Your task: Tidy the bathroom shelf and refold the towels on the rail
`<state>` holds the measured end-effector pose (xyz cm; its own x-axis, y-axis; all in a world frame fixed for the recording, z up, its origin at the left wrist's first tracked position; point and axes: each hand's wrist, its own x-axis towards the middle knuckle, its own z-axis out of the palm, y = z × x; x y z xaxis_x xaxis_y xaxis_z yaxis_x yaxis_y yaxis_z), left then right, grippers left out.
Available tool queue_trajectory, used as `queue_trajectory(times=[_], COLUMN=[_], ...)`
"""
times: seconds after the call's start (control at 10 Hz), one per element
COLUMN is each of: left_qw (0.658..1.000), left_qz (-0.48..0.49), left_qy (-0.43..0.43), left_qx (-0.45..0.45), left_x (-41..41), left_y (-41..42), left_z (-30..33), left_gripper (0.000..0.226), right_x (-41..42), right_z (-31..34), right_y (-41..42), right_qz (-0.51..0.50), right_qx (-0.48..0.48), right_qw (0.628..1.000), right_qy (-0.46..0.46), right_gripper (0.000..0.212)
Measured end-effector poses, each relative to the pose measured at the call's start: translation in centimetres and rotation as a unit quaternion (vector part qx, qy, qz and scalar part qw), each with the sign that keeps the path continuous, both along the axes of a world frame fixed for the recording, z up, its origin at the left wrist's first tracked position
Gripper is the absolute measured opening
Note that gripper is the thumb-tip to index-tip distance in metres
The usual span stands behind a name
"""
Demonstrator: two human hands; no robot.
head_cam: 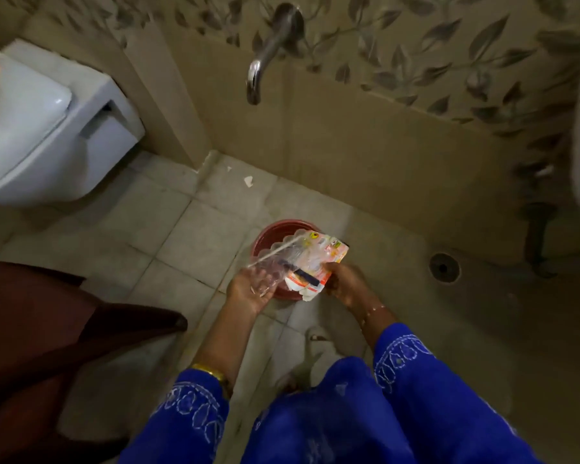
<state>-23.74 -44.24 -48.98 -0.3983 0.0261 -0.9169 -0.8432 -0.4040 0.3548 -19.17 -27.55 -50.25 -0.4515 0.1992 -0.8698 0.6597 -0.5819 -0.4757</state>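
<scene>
Holding: both hands keep a clear plastic packet (302,259) with orange-and-white printing directly above a red bucket (275,236) on the floor.
Left hand (248,291): palm up beneath the clear end of the packet, fingers loosely curled round the film, apparently cradling it.
Right hand (344,279): fingers clenched on the printed end, pinching the wrapper at its lower edge.
Packet contents: a dark strip shows through the film; what it is cannot be made out.
Judged purpose: held over the bucket's mouth, the packet is probably being discarded there or emptied; which of the two cannot be told.
Bucket position: below the wall tap (265,58), near the tiled wall (365,145).
Surroundings: white toilet (47,128) at left, floor drain (444,267) at right, scraps of paper (248,180) on the floor tiles.
Task standing: neither shelf nor towel rail is in view; a dark cloth (47,329) hangs at the left edge.
Risk: the thin film may slip.
</scene>
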Motion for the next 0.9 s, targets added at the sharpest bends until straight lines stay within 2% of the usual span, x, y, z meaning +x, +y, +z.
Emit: queue_trajectory(times=[0.1,0.2,0.3,0.4,0.5,0.6,0.9], left_qw=[0.999,0.999,0.996,0.995,0.992,0.993,0.992], left_qz=[-0.013,-0.021,-0.026,-0.042,-0.057,-0.06,-0.09], left_qy=[-0.016,-0.025,-0.054,-0.048,-0.053,-0.066,-0.057], left_qx=[-0.045,-0.036,-0.062,-0.081,-0.097,-0.081,-0.068], left_x=[-1.6,-2.8,-3.4,-3.8,-3.8,-3.8,-3.4], left_y=[0.3,1.0,1.3,1.7,1.8,2.3,4.9], left_z=[-7.4,-12.7,-16.7,-18.0,-17.4,-14.4,2.1], left_gripper=[0.032,0.029,0.032,0.035,0.035,0.034,0.045], right_x=[-1.8,-3.2,-4.5,-5.6,-6.2,-5.9,-5.2], right_z=[-6.8,-12.3,-16.6,-18.8,-18.0,-15.3,0.1], right_y=[-0.1,0.0,0.1,0.1,-0.1,0.1,2.9], right_qz=[0.015,0.033,0.058,0.08,0.107,0.135,0.113], right_qx=[0.013,0.015,0.018,0.024,0.033,0.039,0.032], right_qw=[0.999,0.997,0.995,0.994,0.991,0.987,0.992], right_qy=[-0.039,-0.065,-0.076,-0.075,-0.078,-0.081,-0.043], right_gripper=[0.013,0.015,0.013,0.013,0.018,0.012,0.016])
